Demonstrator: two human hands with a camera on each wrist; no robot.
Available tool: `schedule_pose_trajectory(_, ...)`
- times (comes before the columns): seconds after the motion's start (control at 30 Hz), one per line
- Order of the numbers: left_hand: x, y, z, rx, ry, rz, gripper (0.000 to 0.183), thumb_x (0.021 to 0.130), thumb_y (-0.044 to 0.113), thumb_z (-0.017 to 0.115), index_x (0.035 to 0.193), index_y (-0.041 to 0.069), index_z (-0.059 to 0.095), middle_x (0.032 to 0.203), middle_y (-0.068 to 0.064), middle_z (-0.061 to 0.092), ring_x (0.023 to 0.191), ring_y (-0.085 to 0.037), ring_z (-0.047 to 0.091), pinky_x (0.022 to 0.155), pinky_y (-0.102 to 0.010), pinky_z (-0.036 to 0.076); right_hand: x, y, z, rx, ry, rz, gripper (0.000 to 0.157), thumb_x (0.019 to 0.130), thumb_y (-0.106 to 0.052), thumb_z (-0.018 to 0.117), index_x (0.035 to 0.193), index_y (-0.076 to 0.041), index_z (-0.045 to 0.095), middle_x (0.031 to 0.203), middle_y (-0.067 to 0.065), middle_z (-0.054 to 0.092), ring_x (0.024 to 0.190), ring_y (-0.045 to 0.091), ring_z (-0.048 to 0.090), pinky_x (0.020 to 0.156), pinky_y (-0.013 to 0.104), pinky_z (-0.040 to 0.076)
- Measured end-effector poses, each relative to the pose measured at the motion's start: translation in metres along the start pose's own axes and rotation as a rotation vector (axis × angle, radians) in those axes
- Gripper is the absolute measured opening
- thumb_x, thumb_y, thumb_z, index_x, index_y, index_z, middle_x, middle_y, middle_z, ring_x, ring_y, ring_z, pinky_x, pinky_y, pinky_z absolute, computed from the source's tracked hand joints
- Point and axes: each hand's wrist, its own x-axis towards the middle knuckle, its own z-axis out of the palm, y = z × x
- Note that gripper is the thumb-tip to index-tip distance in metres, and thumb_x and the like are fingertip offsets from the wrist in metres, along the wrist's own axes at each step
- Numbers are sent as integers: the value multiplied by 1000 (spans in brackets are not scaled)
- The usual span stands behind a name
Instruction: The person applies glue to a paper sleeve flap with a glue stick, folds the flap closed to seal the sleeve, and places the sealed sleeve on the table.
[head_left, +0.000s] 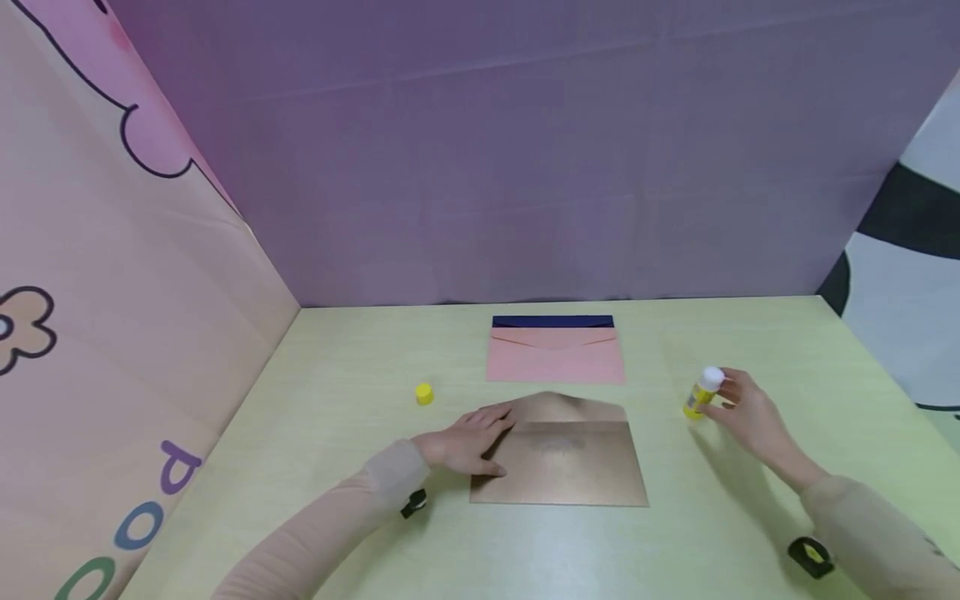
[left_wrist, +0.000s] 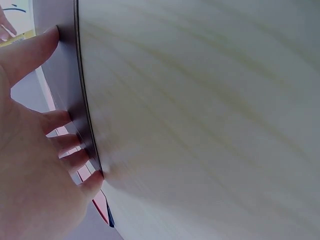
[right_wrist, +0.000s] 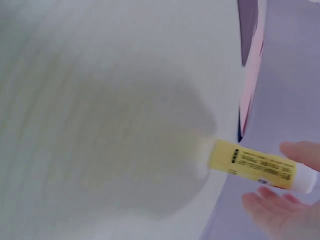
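Observation:
A metallic brown envelope lies on the table with its flap folded out to the back. My left hand rests on its left side, fingers extended over the fold and thumb lower down. In the left wrist view, those fingertips touch the envelope edge. At the right stands a glue stick, yellow with a white upper end. Around it is my right hand. The right wrist view shows thumb and fingers spread either side of the glue stick, with small gaps visible. Whether any finger touches it is unclear.
Behind the brown envelope lies a pink envelope, with a dark blue envelope showing past its far edge. A small yellow cap sits to the left. A purple cloth wall borders the table's back.

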Motion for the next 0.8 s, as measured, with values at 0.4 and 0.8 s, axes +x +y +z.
schedule_pose_trajectory(0.4,0,1,0,2,-4,-8,75,86,46,49,142,11,13,149,-4,1,135,-19,3,108,-37,10,-19,-28,-8,-199,187,-196,69,72,8,62,128,16,24,121,41,31,109,54,30,90,61,26)
schedule_pose_trajectory(0.8,-1,0,0,-12,-7,-7,75,86,46,49,142,11,13,149,-4,1,135,-19,3,108,-38,10,-16,-43,22,-371,123,-562,56,71,-1,67,120,11,42,124,28,42,112,43,39,95,49,32)
